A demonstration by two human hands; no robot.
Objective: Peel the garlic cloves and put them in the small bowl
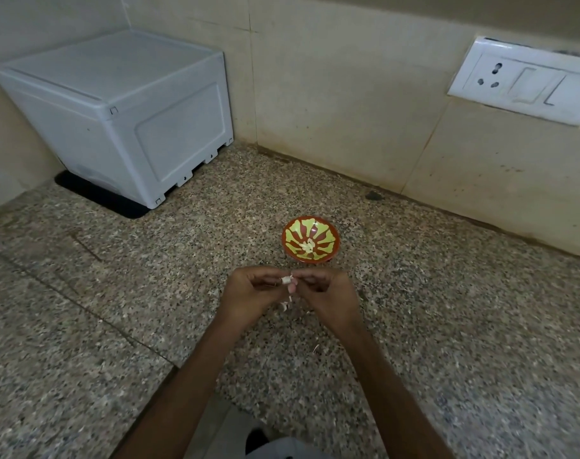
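Both hands meet above the speckled stone counter (116,309), just in front of the small bowl (291,236).

Left hand (248,296): fingers curled, grip narrow, pinching a garlic clove (286,280) at the fingertips.

Right hand (325,293): fingers curled, grip narrow, thumb and fingertip on the same clove from the other side. Clove is held clear of the counter.

Bowl: red with yellow pattern, upright, several pale peeled cloves (307,246) at its bottom.

Peel scraps (284,305) lie on the counter under the hands.

Back left corner: white plastic box (116,111) on a black mat (83,193). Wall at right: white socket plate (520,81).
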